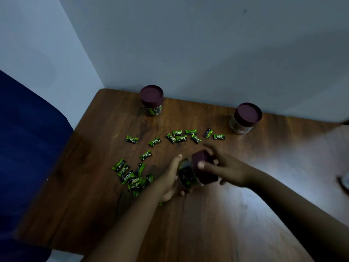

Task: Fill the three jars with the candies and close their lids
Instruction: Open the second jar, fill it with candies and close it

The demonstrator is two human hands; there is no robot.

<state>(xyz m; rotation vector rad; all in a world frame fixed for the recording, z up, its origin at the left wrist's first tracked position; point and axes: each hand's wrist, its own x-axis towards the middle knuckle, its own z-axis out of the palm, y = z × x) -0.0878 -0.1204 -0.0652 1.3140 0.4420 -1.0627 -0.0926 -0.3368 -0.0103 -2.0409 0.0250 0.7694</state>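
My left hand grips a clear jar that holds green-and-black candies and is tilted to the right. My right hand is wrapped around that jar's maroon lid. A second jar with a maroon lid on top stands at the back left with candies inside. At the back right stands a third lidded jar, which looks empty. Several wrapped candies lie loose on the wooden table: a heap left of my left hand and a scattered row farther back.
The table sits in a corner, with a grey wall behind it and a pale wall to the left. A dark blue chair or cushion is at the table's left side. A small pale object shows at the right frame edge.
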